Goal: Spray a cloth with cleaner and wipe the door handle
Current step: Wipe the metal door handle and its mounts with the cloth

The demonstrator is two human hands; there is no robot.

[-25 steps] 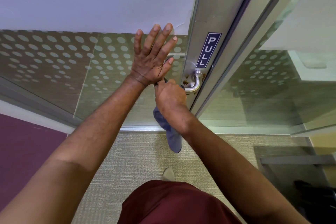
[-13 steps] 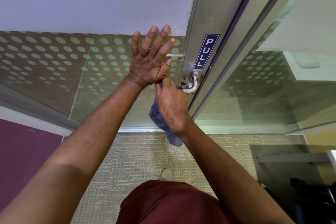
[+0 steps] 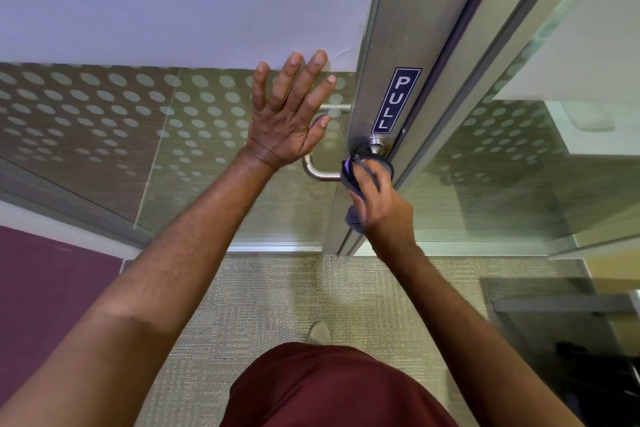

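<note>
Blue cloth on the lever door handle

Right hand (image 3: pixel 379 208) has its grip clamped on the blue cloth (image 3: pixel 353 180) at the door handle (image 3: pixel 320 172) base, under the PULL sign (image 3: pixel 396 100); left hand (image 3: pixel 289 118), fingers spread, flat on dotted glass (image 3: pixel 104 121).

My right hand (image 3: pixel 377 208) covers most of the cloth (image 3: pixel 351 180), so I see only small blue bits of it, and they look blurry. The cloth hides the end of the door handle (image 3: pixel 320 174) near the door frame. My left hand (image 3: pixel 289 118) hides part of the handle behind it. The bottom edge of the picture cuts off both my arms.
</note>
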